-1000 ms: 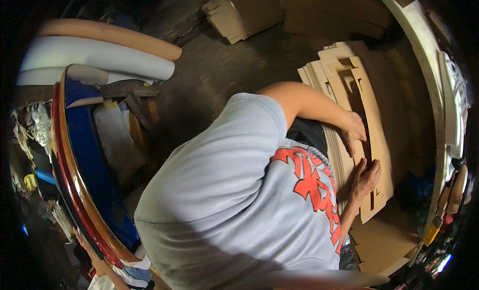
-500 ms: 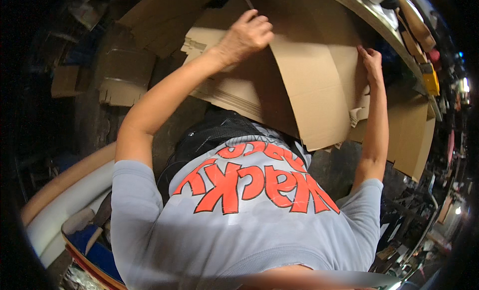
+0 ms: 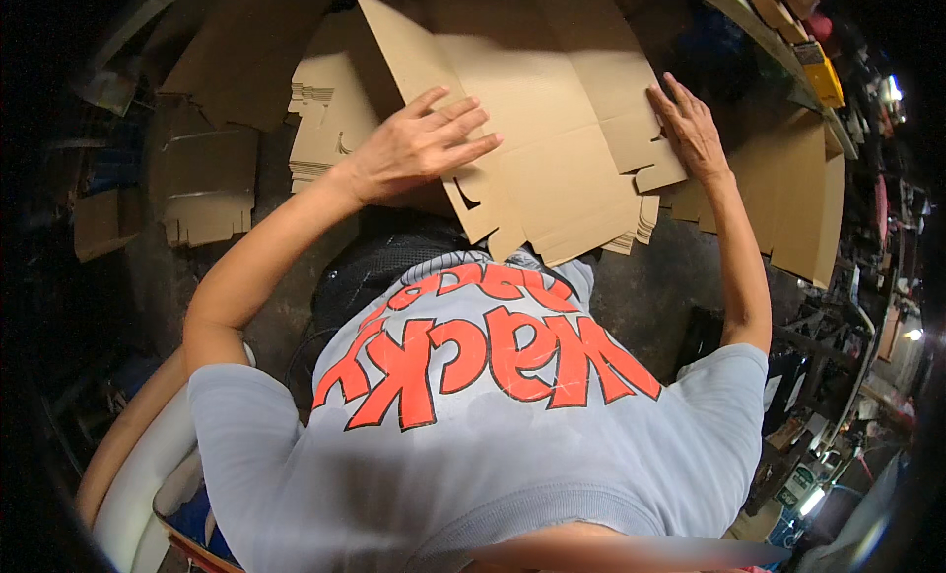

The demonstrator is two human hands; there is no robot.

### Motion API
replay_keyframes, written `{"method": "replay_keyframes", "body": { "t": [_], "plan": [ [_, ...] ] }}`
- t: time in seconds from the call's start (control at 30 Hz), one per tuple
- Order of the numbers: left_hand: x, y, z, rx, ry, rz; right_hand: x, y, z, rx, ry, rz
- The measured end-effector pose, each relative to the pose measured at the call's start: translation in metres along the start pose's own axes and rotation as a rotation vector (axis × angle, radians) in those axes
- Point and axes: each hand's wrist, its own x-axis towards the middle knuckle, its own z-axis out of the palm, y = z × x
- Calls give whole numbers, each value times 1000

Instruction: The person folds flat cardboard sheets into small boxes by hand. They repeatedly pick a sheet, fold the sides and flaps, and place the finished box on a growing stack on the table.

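Note:
A creased sheet of cardboard [image 3: 522, 120] with cut slots and tabs along its near end lies tilted in front of me, over a stack of flat cardboard pieces [image 3: 330, 130]. My left hand [image 3: 419, 147] is at the sheet's left edge, open, its fingers apart and reaching over the surface. At the right edge, my right hand [image 3: 693, 132] is open with its fingers stretched along the side flap. Whether either palm presses on the board is hard to tell. The sheet's far end runs out of view.
Left of the stack are more cardboard pieces [image 3: 207, 164] and a small box [image 3: 105, 223]. Large cardboard panels [image 3: 778, 194] stand at the right below a bench edge [image 3: 764, 36] bearing a yellow object [image 3: 820, 75]. Long brown and white rolls [image 3: 148, 455] lie behind on the left.
My left hand has come down from the far end and its fingers have spread. The sheet now lies flatter and more to the left, and my right hand has shifted left with opened fingers.

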Motion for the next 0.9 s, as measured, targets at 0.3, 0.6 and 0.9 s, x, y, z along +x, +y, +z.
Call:
{"method": "replay_keyframes", "body": {
  "t": [0.3,0.6,0.9],
  "plan": [
    [-10,-17,-55,202,125,93,-26,23,-62,-198,130,-35],
    [-40,-77,24,97,-282,-235,-19,-31,20,-130,80,0],
    [-58,-69,36,-1065,120,-930,-7,-27,46,954,224,421]
  ]
}}
